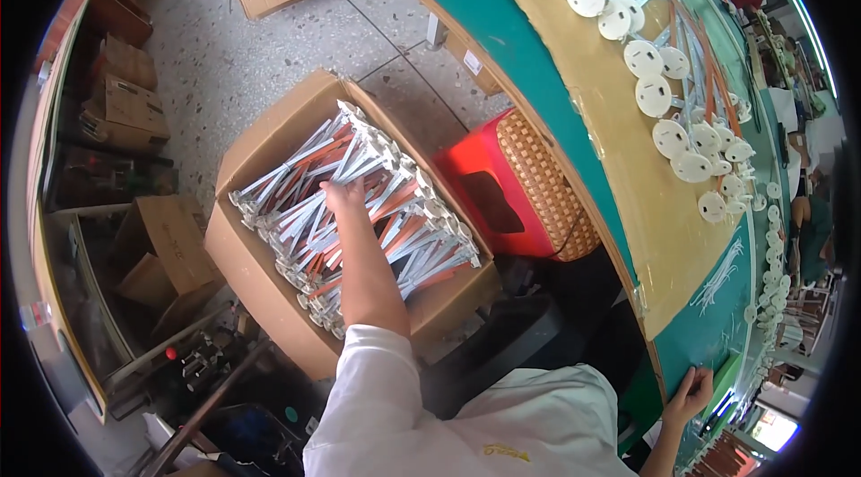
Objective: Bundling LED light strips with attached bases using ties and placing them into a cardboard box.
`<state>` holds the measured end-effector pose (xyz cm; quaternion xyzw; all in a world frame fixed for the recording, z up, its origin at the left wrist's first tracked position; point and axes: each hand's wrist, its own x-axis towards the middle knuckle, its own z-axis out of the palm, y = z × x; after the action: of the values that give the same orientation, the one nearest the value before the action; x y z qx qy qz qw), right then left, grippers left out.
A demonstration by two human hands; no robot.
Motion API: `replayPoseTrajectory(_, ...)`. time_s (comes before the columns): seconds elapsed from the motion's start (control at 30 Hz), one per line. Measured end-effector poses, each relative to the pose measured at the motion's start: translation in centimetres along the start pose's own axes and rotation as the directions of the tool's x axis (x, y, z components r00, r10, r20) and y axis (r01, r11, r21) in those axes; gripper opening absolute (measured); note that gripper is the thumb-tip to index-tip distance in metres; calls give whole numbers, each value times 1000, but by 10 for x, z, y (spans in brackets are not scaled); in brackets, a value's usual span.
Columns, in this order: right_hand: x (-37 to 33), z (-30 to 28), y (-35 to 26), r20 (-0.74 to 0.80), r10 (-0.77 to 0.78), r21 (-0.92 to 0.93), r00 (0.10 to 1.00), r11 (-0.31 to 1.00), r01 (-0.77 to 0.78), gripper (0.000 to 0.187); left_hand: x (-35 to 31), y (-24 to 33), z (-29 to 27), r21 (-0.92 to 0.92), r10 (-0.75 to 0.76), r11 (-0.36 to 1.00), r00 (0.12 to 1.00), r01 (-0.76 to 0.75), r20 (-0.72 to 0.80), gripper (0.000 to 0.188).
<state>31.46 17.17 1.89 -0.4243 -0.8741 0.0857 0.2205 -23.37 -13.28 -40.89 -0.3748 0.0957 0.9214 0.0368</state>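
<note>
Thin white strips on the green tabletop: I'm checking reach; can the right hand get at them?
Probably yes: the right hand is at the edge of the green tabletop, with seemingly only bare surface between it and the thin white strips.

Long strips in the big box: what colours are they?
The strips are pale grey and orange-brown; they show best in the head view.

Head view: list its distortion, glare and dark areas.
Head view: the green table bows along its edge; head view, right rim: a bright patch and the strip light glare; head view, corners: black; head view, near the middle: the left hand shows clearly.
</note>
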Motion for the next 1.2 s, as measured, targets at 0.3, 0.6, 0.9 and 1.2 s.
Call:
replayPoseTrajectory(0.3, -2, -2, -2, 3, 7, -58, 1000, 998, -7, 22, -53, 26, 12, 996, 186, -59, 981, 68, -55, 52)
replayPoseTrajectory(0.6, -2, -4, 4, 8, 12, -88, 1000, 996, -11, 21, -30, 6, 90, 398, -78, -899, 962, -181, 261, 104)
replayPoseTrajectory(0.9, -4, -2, -2, 0, -1, -110, 1000, 994, 1, 21, -26, -10, 47, 417, -158, -614, 622, -670, 767, 61)
replayPoseTrajectory(1.2, 10, -1, -25, -48, -17, -107, 999, 994, 11, 21, -22, -42, 55, 82, -196, -941, 725, -329, 660, 71)
